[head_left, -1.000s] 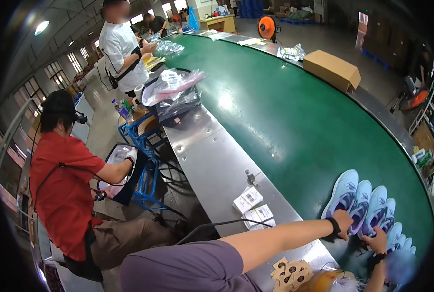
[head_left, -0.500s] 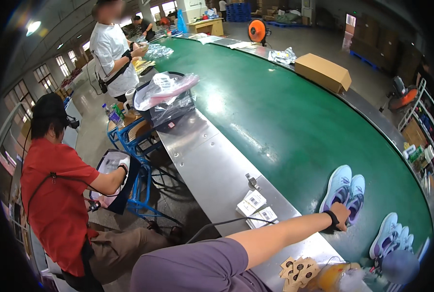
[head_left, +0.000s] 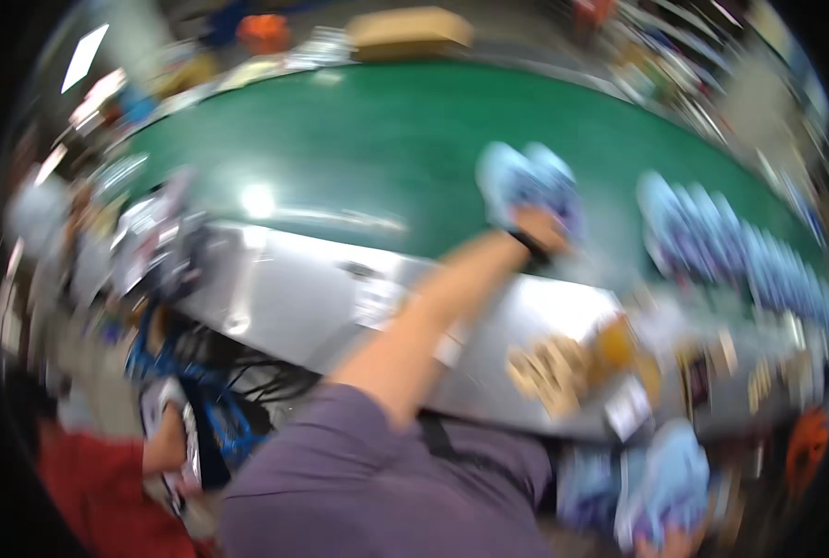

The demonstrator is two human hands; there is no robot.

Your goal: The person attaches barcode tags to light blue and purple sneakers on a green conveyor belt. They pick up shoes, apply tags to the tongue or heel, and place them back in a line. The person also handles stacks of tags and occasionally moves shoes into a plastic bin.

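Left grip point(head_left: 542, 228) on shoes point(head_left: 524, 177); right grip point(head_left: 672, 542) holds blue shoe point(head_left: 668, 474)

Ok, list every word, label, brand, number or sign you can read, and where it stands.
None can be read; motion blurs everything.
White labels on the metal ledge: too blurred.
Brown tags: too blurred.
White card beside them: too blurred.
Blue shoes: nothing legible.

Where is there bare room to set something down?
Widest is the green belt between the plastic-wrapped bundle and the light-blue sneaker pair at the left hand. A narrower gap separates that pair from the sneaker row. Through blur, the steel ledge looks bare left of the white labels, crowded from the tan tags rightward.
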